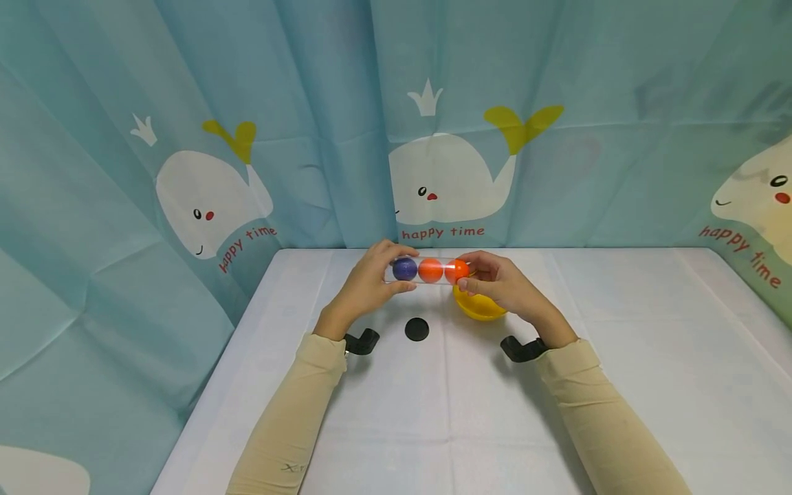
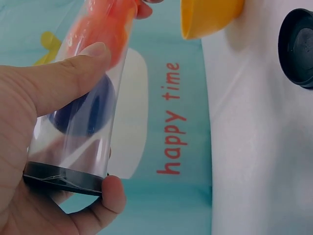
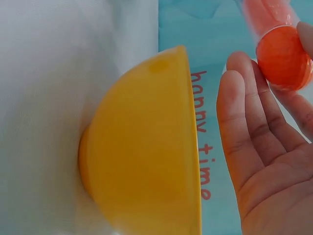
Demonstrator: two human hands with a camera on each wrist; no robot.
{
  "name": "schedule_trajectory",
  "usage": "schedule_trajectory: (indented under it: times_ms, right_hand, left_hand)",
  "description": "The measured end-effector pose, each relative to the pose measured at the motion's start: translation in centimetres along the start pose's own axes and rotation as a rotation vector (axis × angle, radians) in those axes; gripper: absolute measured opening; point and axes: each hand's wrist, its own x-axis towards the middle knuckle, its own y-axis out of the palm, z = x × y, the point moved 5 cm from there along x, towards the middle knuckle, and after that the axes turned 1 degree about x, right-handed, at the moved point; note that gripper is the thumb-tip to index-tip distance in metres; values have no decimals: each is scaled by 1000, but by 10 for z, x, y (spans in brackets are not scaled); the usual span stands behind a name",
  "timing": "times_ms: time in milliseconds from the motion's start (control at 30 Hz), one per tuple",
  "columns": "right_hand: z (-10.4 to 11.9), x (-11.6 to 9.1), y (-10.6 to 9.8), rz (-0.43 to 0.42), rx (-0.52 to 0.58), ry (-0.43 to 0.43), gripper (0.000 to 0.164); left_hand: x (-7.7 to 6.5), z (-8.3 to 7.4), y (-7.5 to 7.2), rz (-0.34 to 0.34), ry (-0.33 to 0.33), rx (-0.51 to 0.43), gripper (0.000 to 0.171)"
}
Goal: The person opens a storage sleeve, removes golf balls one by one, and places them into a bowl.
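My left hand (image 1: pixel 368 273) grips a clear plastic tube (image 2: pixel 71 149), held sideways above the far part of the table, thumb along its wall. A black cap (image 2: pixel 63 177) covers the tube's left end. Inside sit a dark blue ball (image 1: pixel 405 269) and an orange ball (image 1: pixel 430 270). At the open right end, another orange ball (image 3: pixel 281 58) bulges past the rim. My right hand (image 1: pixel 504 278) pinches this ball between thumb and fingertips, its other fingers extended. Just below the right hand stands a yellow bowl (image 1: pixel 479 308), partly hidden by it.
A round black lid (image 1: pixel 417 329) lies on the white tablecloth (image 1: pixel 396 412), left of the bowl. Behind the table's far edge hangs a blue curtain (image 1: pixel 334 185) printed with whales. A black wrist mount (image 1: pixel 363 342) juts inward from each forearm.
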Motion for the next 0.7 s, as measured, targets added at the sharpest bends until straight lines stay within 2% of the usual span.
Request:
schedule_trajectory:
  times_ms: [233, 367, 700]
  right_hand:
    - [-3, 1, -1, -6, -71, 37, 52]
    - [-7, 1, -2, -24, -84, 51, 55]
    - [-5, 0, -9, -74, -91, 46, 48]
  left_hand:
    - [-1, 0, -3, -25, 11, -39, 52]
    - [0, 2, -4, -30, 8, -31, 52]
    - [-2, 3, -6, -27, 2, -44, 50]
